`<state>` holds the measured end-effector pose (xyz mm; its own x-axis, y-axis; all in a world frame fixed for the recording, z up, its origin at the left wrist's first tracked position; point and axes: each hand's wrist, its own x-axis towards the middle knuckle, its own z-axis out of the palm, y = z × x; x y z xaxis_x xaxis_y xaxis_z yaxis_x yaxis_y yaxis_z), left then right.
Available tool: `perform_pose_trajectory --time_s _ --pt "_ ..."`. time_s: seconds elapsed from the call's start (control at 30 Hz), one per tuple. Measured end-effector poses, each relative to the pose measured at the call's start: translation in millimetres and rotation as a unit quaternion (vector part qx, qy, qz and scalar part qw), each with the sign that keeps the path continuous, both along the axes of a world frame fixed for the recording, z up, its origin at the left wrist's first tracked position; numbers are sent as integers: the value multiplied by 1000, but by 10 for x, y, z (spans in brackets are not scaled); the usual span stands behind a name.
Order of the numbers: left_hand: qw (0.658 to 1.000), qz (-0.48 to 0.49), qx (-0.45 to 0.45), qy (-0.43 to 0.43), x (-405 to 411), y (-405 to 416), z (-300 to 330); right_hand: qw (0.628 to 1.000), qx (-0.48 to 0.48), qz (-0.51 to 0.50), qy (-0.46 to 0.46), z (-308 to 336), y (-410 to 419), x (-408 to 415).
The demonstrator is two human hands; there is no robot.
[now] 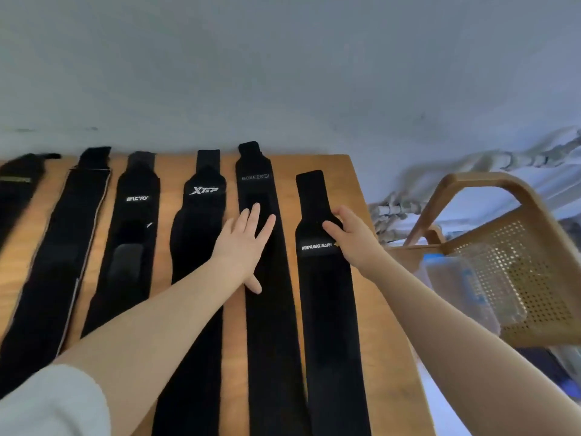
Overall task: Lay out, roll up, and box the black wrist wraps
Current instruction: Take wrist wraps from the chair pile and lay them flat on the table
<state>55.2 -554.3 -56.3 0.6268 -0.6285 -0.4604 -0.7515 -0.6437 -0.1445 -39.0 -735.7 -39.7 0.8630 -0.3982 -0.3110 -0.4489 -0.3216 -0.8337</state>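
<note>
Six black wrist wraps lie in a row across the table; the left hand presses flat, fingers spread, while the right hand grips the wrap nearest the right edge. Layout looks finished; rolling comes next.

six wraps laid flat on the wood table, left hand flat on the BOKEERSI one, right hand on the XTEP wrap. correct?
One slip. The head view shows the right hand gripping the MANUEKLEAR wrap at the table's right end, not the XTEP wrap. Six wraps lying flat and the left hand resting flat on the BOKEERSI wrap are right.
</note>
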Motion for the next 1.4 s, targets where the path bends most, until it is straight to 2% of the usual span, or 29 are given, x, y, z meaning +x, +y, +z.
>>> perform_pose_trajectory --time_s 0.33,0.47,0.53,0.63,0.73,0.8,0.93,1.13,1.2,1.27,1.33,1.4 --pt "996 5 70 51 260 -49 -164 998 -39 -37 -24 -526 -582 1228" --pt "997 8 55 56 247 -42 -176 995 -89 -39 -31 -664 -609 1572" --pt "997 7 46 58 250 -33 -172 985 -168 -35 -1 -685 -579 1647" --pt "997 5 43 60 254 -40 -136 947 -320 -27 13 -662 -396 1460" --pt "997 8 48 58 243 -56 -103 921 -384 43 -50 -638 -74 844" --pt "997 3 58 54 234 -62 -86 903 -411 123 -32 -695 176 282" --pt "996 -1 74 49 237 -67 -48 886 -408 204 82 -814 377 -177" --pt "996 -1 84 34 220 -64 0 873 -397 246 137 -691 339 18" --pt "998 -10 57 22 162 -18 36 880 -373 247 162 -583 360 29" --pt "1000 -22 -3 0 42 108 85 893 -360 227 145 -420 411 32" --pt "996 -17 -89 4 -135 334 126 909 -367 189 63 -240 585 -24" --pt "986 12 -161 40 -273 627 216 933 -322 161 -10 -68 899 -92"
